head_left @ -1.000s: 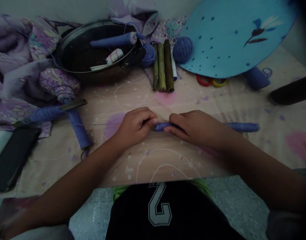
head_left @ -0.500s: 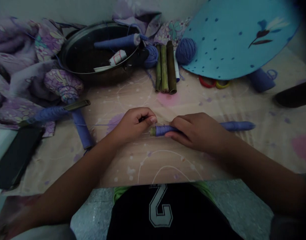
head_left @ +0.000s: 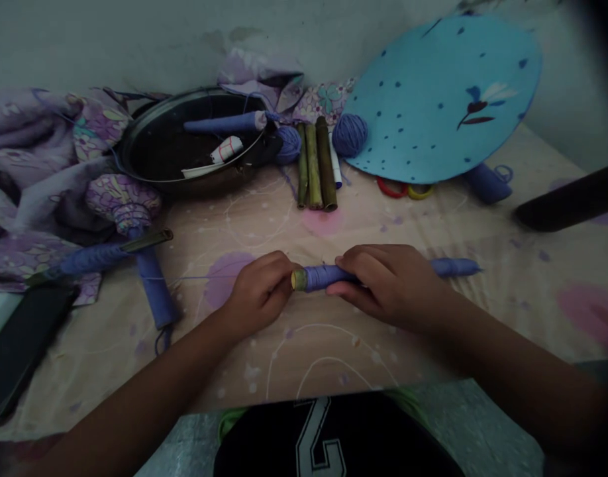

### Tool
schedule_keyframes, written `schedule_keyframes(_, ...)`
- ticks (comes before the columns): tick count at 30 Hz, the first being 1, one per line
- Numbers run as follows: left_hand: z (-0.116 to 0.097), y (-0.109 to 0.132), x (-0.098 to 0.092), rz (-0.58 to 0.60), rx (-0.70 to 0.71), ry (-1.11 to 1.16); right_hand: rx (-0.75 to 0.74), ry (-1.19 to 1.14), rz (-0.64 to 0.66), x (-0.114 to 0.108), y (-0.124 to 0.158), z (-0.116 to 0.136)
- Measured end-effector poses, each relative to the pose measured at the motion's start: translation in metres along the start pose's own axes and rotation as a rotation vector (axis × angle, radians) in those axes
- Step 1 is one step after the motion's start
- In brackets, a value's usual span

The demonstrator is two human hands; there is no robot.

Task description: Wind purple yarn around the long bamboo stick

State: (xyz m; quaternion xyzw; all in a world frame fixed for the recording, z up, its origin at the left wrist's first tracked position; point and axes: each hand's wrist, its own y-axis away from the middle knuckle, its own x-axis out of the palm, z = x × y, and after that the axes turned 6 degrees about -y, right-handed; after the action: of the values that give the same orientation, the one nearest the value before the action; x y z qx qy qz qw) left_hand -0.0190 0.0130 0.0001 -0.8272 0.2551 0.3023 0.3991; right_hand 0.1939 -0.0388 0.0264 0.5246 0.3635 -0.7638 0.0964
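My right hand [head_left: 396,281] is wrapped around a bamboo stick [head_left: 318,277] wound with blue-purple yarn, which lies crosswise above the cloth. Its bare greenish end points left, and a wrapped, narrower end sticks out to the right of the hand. At the bare end, my left hand [head_left: 261,291] is closed in a pinch on a strand of yarn [head_left: 195,276]. The strand stretches left, past a yarn-wrapped handle [head_left: 155,285] with a floral cloth head and near another yarn-wound bamboo piece [head_left: 93,257]. The left fingertips are partly hidden.
A patterned cloth [head_left: 334,351] covers the table. At the back stand a dark pan [head_left: 159,173], bamboo pieces [head_left: 312,165], a yarn ball [head_left: 350,134] and a blue dotted fan [head_left: 433,99]. A black phone [head_left: 26,351] lies left; a dark rod [head_left: 567,199] juts in at right.
The view has tilted up, so everything sits lower. My left hand has gone from above the stick's bare end to just left of it. My right hand keeps its grip.
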Motion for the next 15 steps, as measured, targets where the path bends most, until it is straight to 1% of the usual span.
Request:
schedule_keyframes(4, -0.0074, 0.0051, 0.0045, -0.083, 0.098, -0.15, 0.024, 0.004, -0.031, -0.0057, 0.0003, 0.0006)
schedule_keyframes(6, -0.0075, 0.0081, 0.0061, -0.114, 0.141, -0.243, 0.068, 0.01, -0.021, -0.0061, 0.0005, 0.0009)
schedule_keyframes(9, -0.005, 0.0101, 0.0061, -0.139, 0.189, -0.367, 0.169, 0.018, 0.06, -0.0049, -0.0002, 0.001)
schedule_keyframes(15, -0.0022, 0.0076, -0.001, -0.088, 0.319, -0.595, 0.31, 0.042, 0.223, -0.0041, -0.0041, 0.002)
